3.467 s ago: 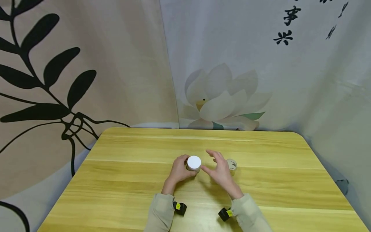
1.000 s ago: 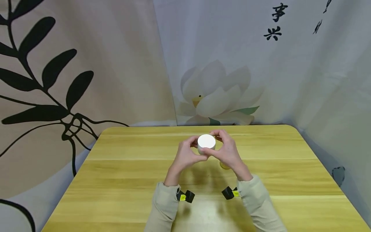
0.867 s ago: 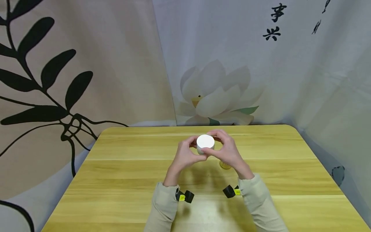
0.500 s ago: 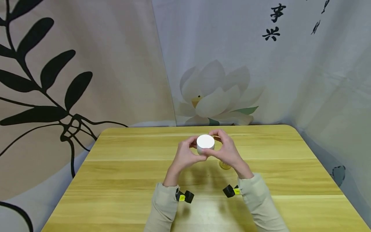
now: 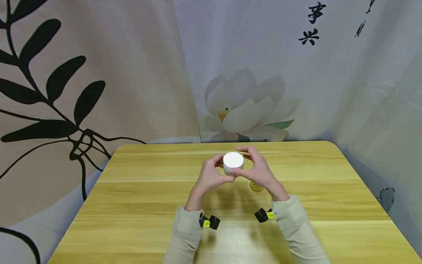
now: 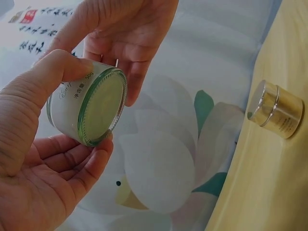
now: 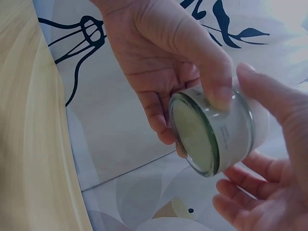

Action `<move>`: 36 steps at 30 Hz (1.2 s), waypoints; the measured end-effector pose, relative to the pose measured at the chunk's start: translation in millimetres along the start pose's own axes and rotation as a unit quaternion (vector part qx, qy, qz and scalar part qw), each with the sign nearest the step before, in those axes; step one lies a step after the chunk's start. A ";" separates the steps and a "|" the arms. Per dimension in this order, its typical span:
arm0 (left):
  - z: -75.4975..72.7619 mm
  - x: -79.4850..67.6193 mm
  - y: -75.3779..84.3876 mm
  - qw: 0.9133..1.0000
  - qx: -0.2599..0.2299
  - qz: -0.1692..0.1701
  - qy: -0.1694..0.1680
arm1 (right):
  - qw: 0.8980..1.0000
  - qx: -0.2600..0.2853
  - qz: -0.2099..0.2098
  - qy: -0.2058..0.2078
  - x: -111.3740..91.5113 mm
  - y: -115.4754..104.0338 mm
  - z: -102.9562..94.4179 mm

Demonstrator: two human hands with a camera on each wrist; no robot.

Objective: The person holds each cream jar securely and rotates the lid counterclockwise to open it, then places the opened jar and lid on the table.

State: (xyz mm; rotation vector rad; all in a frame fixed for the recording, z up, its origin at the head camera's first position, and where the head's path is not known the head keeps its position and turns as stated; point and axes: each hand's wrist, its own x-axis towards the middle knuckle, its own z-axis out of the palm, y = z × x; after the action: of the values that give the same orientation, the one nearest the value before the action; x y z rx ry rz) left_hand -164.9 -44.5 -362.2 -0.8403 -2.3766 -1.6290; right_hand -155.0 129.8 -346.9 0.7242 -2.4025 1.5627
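A cream jar [image 6: 103,106] of clear glass with a printed label and a white lid [image 5: 233,160] is held up over the table. My left hand [image 5: 211,174] grips the glass body, thumb on the label side and fingers under the far side, as both wrist views show. Around the lid curves my right hand [image 5: 260,172], its thumb at the near edge and its fingers arched past the far edge. The jar's base faces the wrist cameras. A small gold jar [image 6: 279,110] stands on the table, partly hidden behind my right wrist in the head view.
The wooden table [image 5: 138,216] has rounded far corners and ends at a hanging cloth [image 5: 145,73] printed with leaves, a lotus and characters. A black wrist camera [image 5: 261,215] sits at the right sleeve, another at the left.
From 3.5 seconds ago, the white-lidded jar has risen and moved away from me, and my right hand has come onto its lid. Lately only the right fingers have shifted slightly around the lid.
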 end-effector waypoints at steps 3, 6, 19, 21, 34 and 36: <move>-0.8 0.0 3.3 1.000 -0.004 -0.002 -0.001 | 1.000 0.009 -0.006 0.005 0.5 3.0 0.0; -1.2 0.2 3.3 1.000 -0.007 -0.002 -0.003 | 1.000 0.021 -0.021 -0.006 1.2 14.1 -0.9; -2.2 0.0 4.3 1.000 -0.007 -0.005 -0.008 | 1.000 0.021 -0.017 -0.008 3.0 29.5 -0.1; -2.2 0.1 4.1 1.000 -0.009 -0.004 -0.009 | 0.999 0.022 -0.029 -0.020 3.6 40.7 -0.7; -1.9 -0.2 4.7 1.000 -0.011 -0.002 -0.008 | 1.000 0.021 0.006 -0.009 1.4 0.7 -2.1; -1.9 -0.4 4.7 1.000 -0.009 -0.001 -0.009 | 1.000 0.020 -0.003 -0.013 1.2 1.0 -3.3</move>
State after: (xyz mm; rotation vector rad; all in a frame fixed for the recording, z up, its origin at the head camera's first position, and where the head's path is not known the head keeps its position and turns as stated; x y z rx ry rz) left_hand -162.4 -45.2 -357.8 -0.8599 -2.3790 -1.6515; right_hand -156.9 132.7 -345.8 0.7621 -2.3913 1.6119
